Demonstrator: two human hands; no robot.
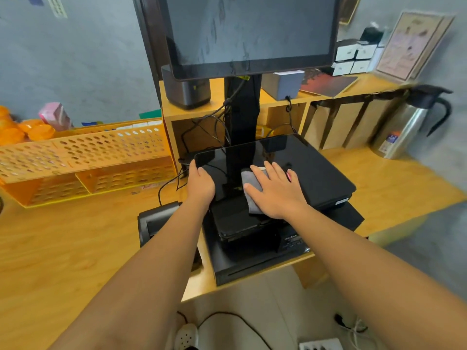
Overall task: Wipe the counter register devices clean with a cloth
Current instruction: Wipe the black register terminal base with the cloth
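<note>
Grey cloth (251, 189) lies folded under the right hand (274, 190), a little right of the middle of the frame, on the glossy black base plate (298, 162) of the register stand. The fingers of this hand are straight and spread, and the palm presses the cloth flat; nothing is pinched, so this grip is fully open. The left hand (201, 184), just left of the middle, rests on the left edge of the same black plate, with the thumb going over the far corner. It seems to steady the device, but how much its fingers curl around the edge I cannot tell.

I judge that the wiping of the base plate is the step in hand. Above it, the large touchscreen monitor (250, 31) fills the upper middle of the frame and shows streaks on its dark glass, so it probably is not yet cleaned. A black receipt printer (154, 221) stands on the wooden worktop (63, 248) at the lower left of the stand, and a black cash drawer (252, 263) sits below the plate.

The next move calls for sliding the cloth with even pressure toward the right part of the plate, which is uncovered, and keeping it away from the thin black cables (217, 122) behind the black pole (242, 114).
</note>
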